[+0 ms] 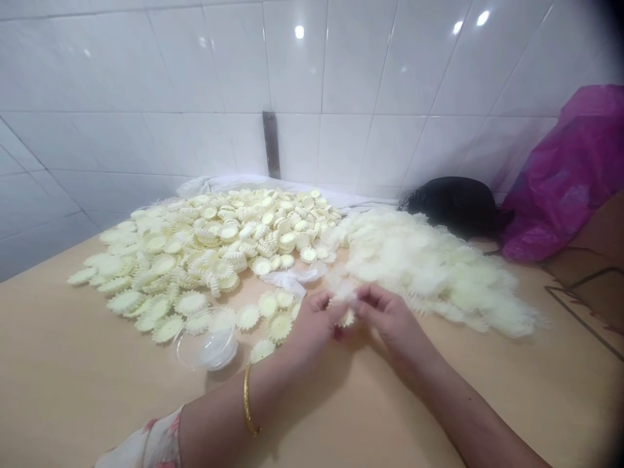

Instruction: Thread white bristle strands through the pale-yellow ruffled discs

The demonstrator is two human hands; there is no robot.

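Observation:
My left hand (312, 322) is closed on a small pale yellow disc (348, 318) with a toothed rim, only partly visible between the hands. My right hand (390, 320) pinches the edge of a sheer, whitish netting piece (342, 290) that lies over that disc; blur hides the exact fingertips. Just left of my left hand, several similar toothed discs (280, 327) lie flat on the table. A clear plastic bowl (217, 348) with something white in it stands near my left forearm. Behind my hands lies a crumpled white cloth scrap (292, 279).
A big heap of pale yellow toothed discs (229, 231) covers the table's back left. At right is a pile of sheer pale netting pieces (433, 266). Beyond it are a black bag-like object (451, 201) and a magenta plastic bag (565, 175). A tiled wall (195, 71) closes off the back.

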